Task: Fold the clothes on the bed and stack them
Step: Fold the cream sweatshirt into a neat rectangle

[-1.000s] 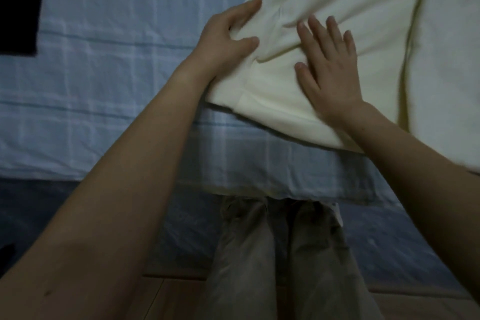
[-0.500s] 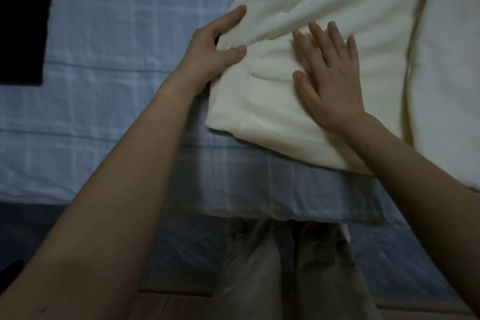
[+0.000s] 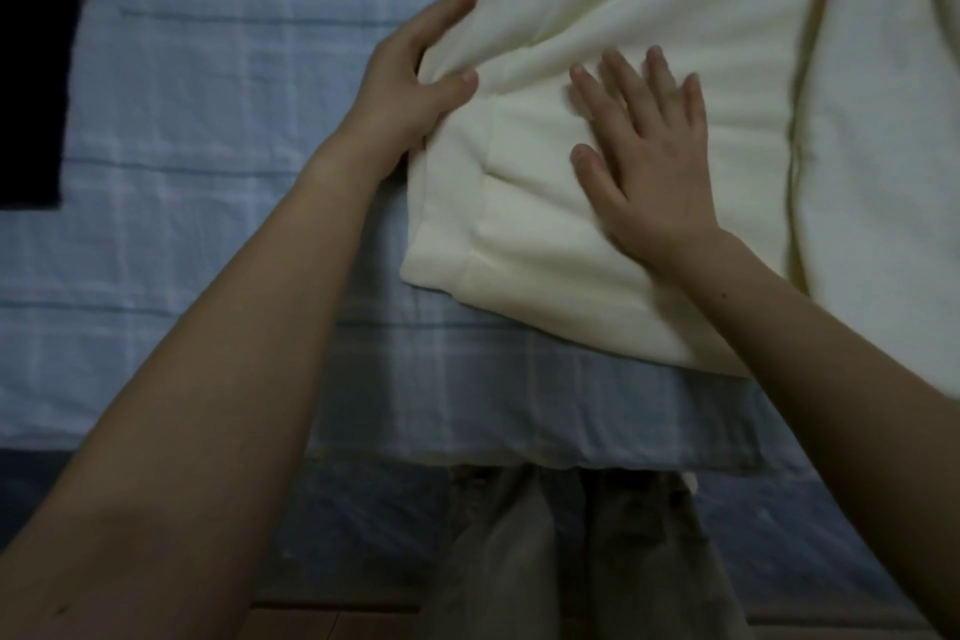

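Since the earlier frames both hands have been shifted up the cream garment (image 3: 597, 244), away from its near hem. The garment is laid on the bed (image 3: 208, 172) with its long axis running away from the person. Its left edge is pinched by the left hand (image 3: 410, 88), thumb on top and fingers tucked beneath. The right hand (image 3: 649, 156) is pressed flat on its middle, fingers spread wide. The edge to be folded lies directly in the left fingers, so that hand is judged the nearer for the coming fold toward the right. One garment is counted under two hands. A second cream panel (image 3: 883, 172) lies to its right; whether it is separate cannot be told. One dark cloth (image 3: 31, 94) lies well to its left.
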Available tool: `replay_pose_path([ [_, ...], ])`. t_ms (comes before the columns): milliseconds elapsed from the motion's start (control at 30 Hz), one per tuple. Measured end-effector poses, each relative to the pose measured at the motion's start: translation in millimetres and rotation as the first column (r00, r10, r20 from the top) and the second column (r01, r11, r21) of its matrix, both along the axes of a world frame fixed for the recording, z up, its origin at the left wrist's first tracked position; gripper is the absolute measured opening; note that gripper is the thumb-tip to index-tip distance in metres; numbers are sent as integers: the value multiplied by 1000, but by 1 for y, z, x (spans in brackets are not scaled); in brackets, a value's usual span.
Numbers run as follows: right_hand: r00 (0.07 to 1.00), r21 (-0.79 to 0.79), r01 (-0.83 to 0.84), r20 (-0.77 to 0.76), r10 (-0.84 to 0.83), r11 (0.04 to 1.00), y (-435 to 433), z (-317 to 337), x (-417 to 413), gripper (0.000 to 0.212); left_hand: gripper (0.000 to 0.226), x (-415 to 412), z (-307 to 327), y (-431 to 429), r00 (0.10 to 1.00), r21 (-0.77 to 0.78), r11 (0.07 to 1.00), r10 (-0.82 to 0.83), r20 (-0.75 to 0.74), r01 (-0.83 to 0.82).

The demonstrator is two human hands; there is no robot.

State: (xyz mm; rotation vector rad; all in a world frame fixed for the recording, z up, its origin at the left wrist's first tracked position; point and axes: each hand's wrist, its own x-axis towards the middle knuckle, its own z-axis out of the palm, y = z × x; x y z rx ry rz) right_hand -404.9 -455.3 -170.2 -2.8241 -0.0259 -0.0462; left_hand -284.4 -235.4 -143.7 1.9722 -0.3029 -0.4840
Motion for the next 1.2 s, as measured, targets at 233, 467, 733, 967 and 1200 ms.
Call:
replay_pose_path([
  [233,998,-42,16,-66,-19,999,-3,0,5,56,72,24,2,-33,972,-5,973,-232,30,233],
  [467,999,-12,-3,-53,2,1000,-9,7,9,55,63,36,-5,-11,988,-4,999,-53,-142,53],
  [733,976,-138,218,47,-213,966,-74,14,22,56,64,-20,2,-89,764,705,708,-429,482,-47],
  [967,957,-220,263,-63,-283,939,-99,-4,21,57,59,-24,-34,-84,758,756,654,-504,413,22],
  [1200,998,209,60,19,-65,976,-159,43,20,51,28,-18,18,-161,824,794,572,-338,455,-204],
])
